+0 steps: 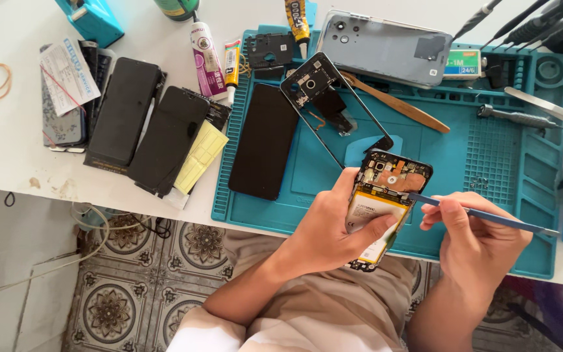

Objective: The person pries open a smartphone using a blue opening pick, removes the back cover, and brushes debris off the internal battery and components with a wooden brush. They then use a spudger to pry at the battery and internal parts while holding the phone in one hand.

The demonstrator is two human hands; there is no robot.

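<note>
Phone (386, 202) in left hand (333, 231) lies open, battery and board exposed.

Dark phone screen (264, 141) on teal mat (490, 156); white-pink glue tube (206, 60) beside it.

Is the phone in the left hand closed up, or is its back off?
Open: the phone in the left hand shows its bare battery and circuit board, no back cover. The right hand holds a blue pry tool against its edge.

Phone repair workbench: teal repair mat (503, 163), spare screens (122, 111), glue tubes (206, 58), screwdrivers (522, 26)
</note>
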